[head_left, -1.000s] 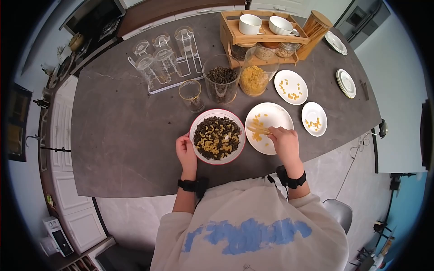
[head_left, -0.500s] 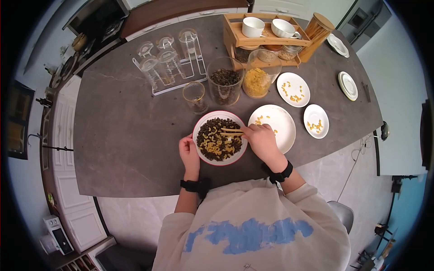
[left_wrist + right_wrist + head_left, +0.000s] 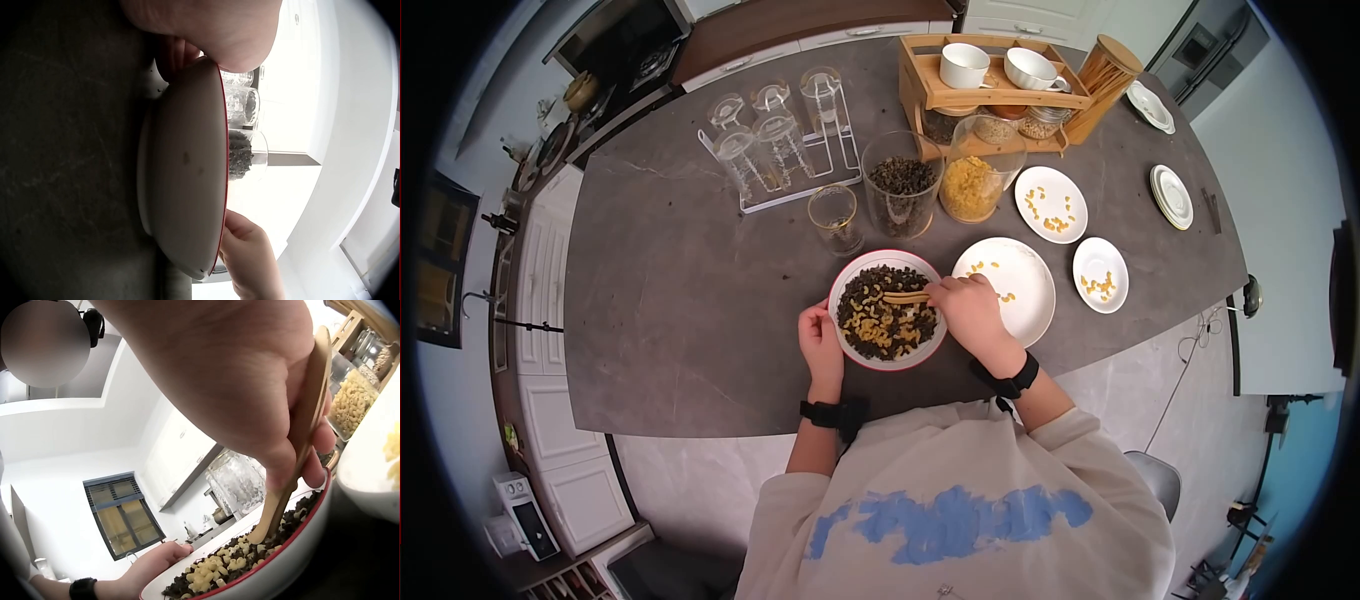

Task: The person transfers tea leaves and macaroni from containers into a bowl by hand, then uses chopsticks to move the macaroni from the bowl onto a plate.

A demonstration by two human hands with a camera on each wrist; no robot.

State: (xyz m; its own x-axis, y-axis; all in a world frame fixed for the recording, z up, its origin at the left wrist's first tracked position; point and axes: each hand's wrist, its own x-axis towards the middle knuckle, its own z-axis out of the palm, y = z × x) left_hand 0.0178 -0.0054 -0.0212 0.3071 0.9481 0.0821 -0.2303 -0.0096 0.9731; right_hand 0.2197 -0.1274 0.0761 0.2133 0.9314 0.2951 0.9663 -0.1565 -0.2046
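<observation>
A white bowl with a red rim (image 3: 187, 175) holds dark twisted pieces mixed with yellow macaroni (image 3: 206, 573). My left hand (image 3: 821, 345) grips its left side at the rim. From the right, my right hand (image 3: 973, 313) pinches wooden tongs (image 3: 309, 403), their tips down among the macaroni and dark pieces in the bowl. Beneath and beside the right hand lies a white plate (image 3: 1030, 290) with a few yellow macaroni; the hand hides part of its left side.
Behind the bowl stand a glass (image 3: 836, 222), a jar of dark pieces (image 3: 900, 195) and a jar of macaroni (image 3: 972, 190). Two smaller plates, an oval one (image 3: 1052, 190) and another (image 3: 1092, 262), hold macaroni. A glass rack (image 3: 800, 190) and wooden shelf (image 3: 1000, 97) stand farther back.
My right hand has moved left with the tongs, from the large plate to the bowl. Fewer macaroni show on that plate. The left hand keeps its hold on the bowl.
</observation>
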